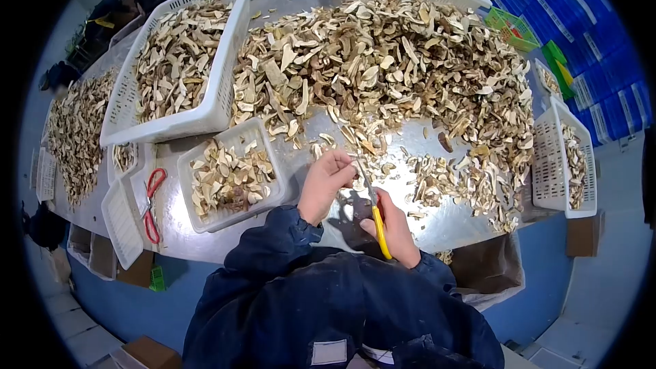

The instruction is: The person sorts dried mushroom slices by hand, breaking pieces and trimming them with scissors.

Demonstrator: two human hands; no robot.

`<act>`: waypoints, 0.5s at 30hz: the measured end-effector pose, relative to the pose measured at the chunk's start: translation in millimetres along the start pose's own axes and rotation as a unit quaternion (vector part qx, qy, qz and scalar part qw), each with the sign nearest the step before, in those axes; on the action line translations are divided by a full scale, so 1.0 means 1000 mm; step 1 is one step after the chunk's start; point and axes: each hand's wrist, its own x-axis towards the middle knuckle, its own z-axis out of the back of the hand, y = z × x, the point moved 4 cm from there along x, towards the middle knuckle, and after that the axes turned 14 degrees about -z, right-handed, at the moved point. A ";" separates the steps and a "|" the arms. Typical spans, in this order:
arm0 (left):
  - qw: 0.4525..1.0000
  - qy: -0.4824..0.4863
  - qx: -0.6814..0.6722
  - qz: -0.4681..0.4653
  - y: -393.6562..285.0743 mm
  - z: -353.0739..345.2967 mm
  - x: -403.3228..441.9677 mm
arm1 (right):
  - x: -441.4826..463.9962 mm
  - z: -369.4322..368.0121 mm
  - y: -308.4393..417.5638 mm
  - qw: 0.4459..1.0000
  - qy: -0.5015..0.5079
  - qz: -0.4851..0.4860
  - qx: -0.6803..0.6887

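My right hand (398, 231) is closed around yellow-handled scissors (380, 232), whose metal blades point up and away from me. At the blade tips, the fingers of my left hand (329, 183) are pinched together; whatever they hold is too small to make out. Just beyond both hands lie loose dried mushroom slices (365, 138) on the metal table (311, 222). A large heap of sliced dried mushrooms (383, 61) spreads behind them. To the left of my left hand sits a small white tray (188, 195) with pale mushroom pieces in it.
A big white basket (184, 126) of mushroom slices stands at the left, near red-handled scissors (152, 205). Another white basket (547, 157) is at the right edge. Blue crates (581, 41) are stacked at the far right. A lined bin (502, 287) sits below the table edge.
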 end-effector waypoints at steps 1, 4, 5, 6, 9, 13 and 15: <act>1.000 -0.007 -0.004 -0.003 -0.001 -0.001 -0.002 | -0.001 -0.001 0.002 1.000 0.002 -0.011 -0.011; 1.000 0.005 0.017 0.023 0.000 0.008 -0.005 | -0.003 -0.004 0.005 0.997 0.010 -0.047 -0.057; 0.999 0.016 0.004 0.042 0.003 0.012 -0.005 | -0.003 -0.005 0.003 0.995 0.014 -0.062 -0.080; 0.998 0.027 -0.010 0.061 0.008 0.019 -0.005 | -0.004 -0.007 0.000 0.991 0.017 -0.078 -0.104; 0.988 0.024 -0.126 0.083 -0.007 0.034 -0.010 | -0.006 -0.009 -0.009 0.978 0.009 -0.061 -0.199; 0.967 0.029 -0.238 0.087 -0.001 0.062 -0.005 | -0.013 -0.002 -0.022 0.952 0.050 0.082 -0.290; 0.961 0.060 -0.250 0.101 0.017 0.071 -0.002 | -0.005 0.006 -0.018 0.929 0.160 -0.005 -0.332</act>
